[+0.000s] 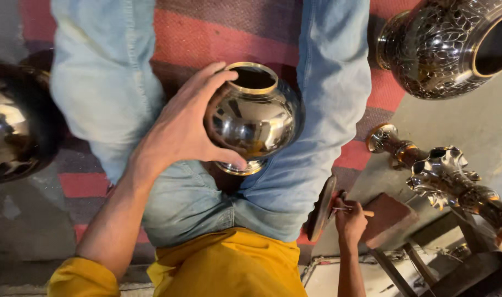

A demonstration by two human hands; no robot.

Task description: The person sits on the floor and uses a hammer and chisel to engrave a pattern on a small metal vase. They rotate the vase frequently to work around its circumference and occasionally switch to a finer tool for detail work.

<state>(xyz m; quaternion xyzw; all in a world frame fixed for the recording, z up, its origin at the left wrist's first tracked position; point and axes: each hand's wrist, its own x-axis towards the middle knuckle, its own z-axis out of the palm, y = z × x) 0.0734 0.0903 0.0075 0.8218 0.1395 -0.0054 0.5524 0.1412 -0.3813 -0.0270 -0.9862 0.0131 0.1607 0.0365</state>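
Striped red rug (pixel 218 38), left hand (pixel 179 132) gripping shiny pot (pixel 256 118), right hand (pixel 350 223) pinching stick (pixel 354 209)

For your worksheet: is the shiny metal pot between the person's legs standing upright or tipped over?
Tipped. The metal pot lies tilted between the legs, its mouth rim facing up-frame and its foot ring toward the body, steadied by the left hand. Whether anything is inside, cannot tell.

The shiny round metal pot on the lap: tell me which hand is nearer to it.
Left. The left hand grips the shiny round metal pot, with its fingers around the side. The right hand is off to the pot's lower right, holding a thin stick.
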